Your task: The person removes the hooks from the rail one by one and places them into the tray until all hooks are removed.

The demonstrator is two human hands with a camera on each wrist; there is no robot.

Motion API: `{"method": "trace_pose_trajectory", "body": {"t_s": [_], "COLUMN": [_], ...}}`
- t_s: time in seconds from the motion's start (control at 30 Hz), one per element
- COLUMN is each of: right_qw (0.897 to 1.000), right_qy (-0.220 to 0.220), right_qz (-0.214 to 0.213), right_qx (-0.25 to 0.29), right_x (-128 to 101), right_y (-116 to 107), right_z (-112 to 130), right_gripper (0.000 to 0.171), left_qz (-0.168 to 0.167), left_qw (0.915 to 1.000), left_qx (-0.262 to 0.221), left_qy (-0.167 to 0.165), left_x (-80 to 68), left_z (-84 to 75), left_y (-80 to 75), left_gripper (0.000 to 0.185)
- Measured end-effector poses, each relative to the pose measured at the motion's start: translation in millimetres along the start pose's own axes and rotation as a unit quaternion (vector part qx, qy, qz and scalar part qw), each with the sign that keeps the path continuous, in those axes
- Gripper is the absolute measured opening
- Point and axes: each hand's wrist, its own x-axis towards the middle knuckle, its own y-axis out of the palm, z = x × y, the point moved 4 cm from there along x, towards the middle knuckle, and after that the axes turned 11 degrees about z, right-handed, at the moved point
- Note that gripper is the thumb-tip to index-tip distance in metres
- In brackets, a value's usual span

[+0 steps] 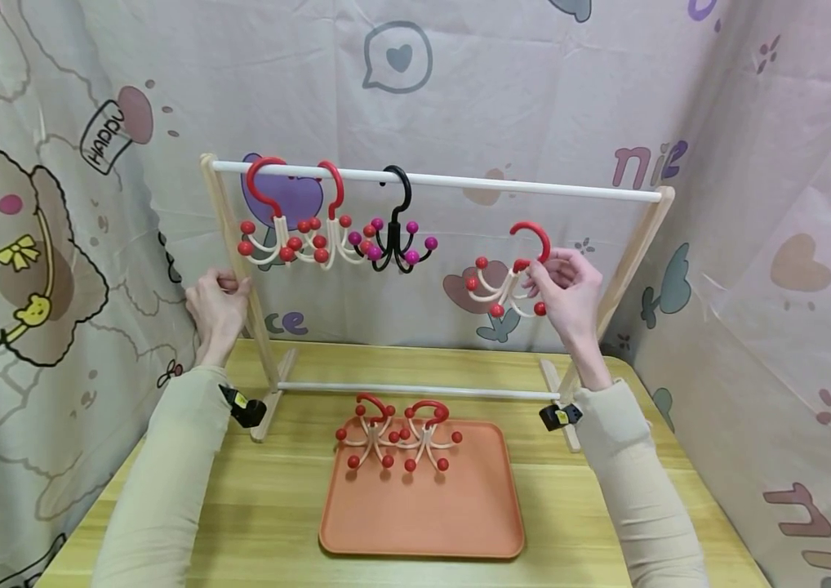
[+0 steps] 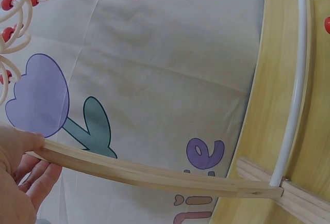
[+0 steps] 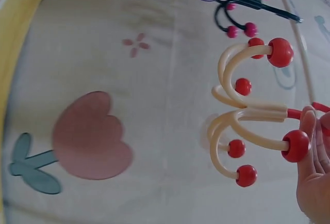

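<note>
A small wooden rack (image 1: 228, 237) with a white top rod (image 1: 533, 186) stands on the table. Two red-hooked cream hangers (image 1: 291, 233) and a black hanger with magenta balls (image 1: 395, 237) hang on the rod at its left. My left hand (image 1: 217, 306) grips the rack's left post (image 2: 144, 172). My right hand (image 1: 570, 286) pinches a cream multi-arm hanger with a red hook and red balls (image 1: 507, 278) (image 3: 252, 126), held in the air below the rod's right part. Two more such hangers (image 1: 397, 433) lie on the orange tray (image 1: 423, 523).
The yellow wooden table (image 1: 261, 506) is enclosed by a cartoon-printed cloth backdrop (image 1: 55, 204) on the left, back and right. The rack's lower white rail (image 1: 415, 390) runs just behind the tray. The rod's right half carries nothing.
</note>
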Motion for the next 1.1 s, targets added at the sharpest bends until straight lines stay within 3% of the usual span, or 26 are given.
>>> {"method": "trace_pose_trajectory", "body": {"t_s": [0.17, 0.37, 0.77, 1.1], "right_qw": [0.998, 0.989, 0.973, 0.963], "right_qy": [0.048, 0.108, 0.153, 0.181], "right_qz": [0.034, 0.08, 0.159, 0.185], "right_qx": [0.013, 0.057, 0.065, 0.074], "right_x": [-23.7, -56.1, -106.6, -139.0], "right_y": [0.1, 1.4, 4.5, 5.4], "right_z": [-27.0, -63.1, -105.7, -126.0], "right_gripper": [0.008, 0.018, 0.021, 0.023], "left_qz": [-0.001, 0.002, -0.002, -0.012], "left_qw": [1.0, 0.9999, 0.9999, 0.9999], "left_qx": [-0.005, -0.009, -0.008, -0.002], "left_qy": [-0.004, -0.011, -0.009, -0.002], "left_x": [0.6, 0.5, 0.2, 1.4], "left_z": [0.4, 0.2, -0.6, 0.7], "left_y": [0.3, -0.6, -0.1, -0.4], "left_gripper": [0.031, 0.031, 0.03, 0.031]}}
